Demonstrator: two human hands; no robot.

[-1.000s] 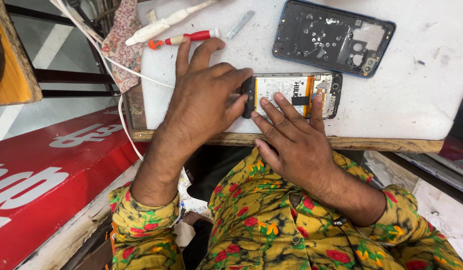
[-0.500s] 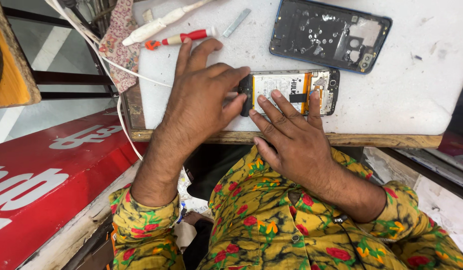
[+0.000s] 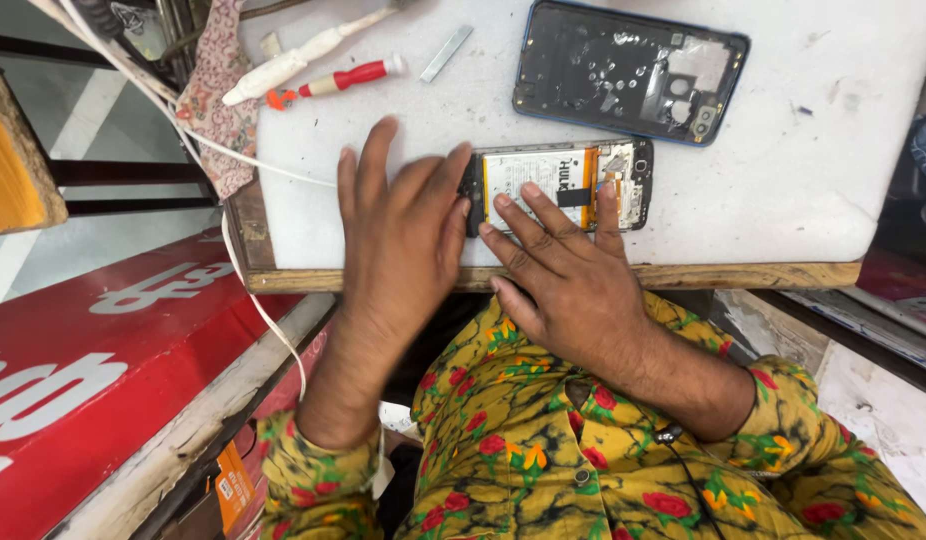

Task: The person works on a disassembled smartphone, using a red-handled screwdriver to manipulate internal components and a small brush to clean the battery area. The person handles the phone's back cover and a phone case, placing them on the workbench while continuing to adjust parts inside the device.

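An opened phone [image 3: 568, 182] with its battery showing lies near the front edge of a white worktop [image 3: 783, 190]. My right hand [image 3: 568, 280] rests on it, fingers spread flat over the battery and frame, holding it down. Blurred by motion, my left hand [image 3: 403, 235] is just left of the phone with its fingers apart. Its fingertips are at the phone's left end and hold nothing. The phone's dark back cover [image 3: 628, 70] lies inside-up behind it.
A red-handled screwdriver [image 3: 343, 78], a white tool [image 3: 283, 65] and a small metal strip [image 3: 446, 52] lie at the back left. A patterned cloth [image 3: 218, 100] and a white cable [image 3: 268, 172] hang off the left edge. A red board [image 3: 83, 380] stands below left.
My left hand has let go of the phone's left end, opened its fingers and slid a little left. My right hand stays on the phone.
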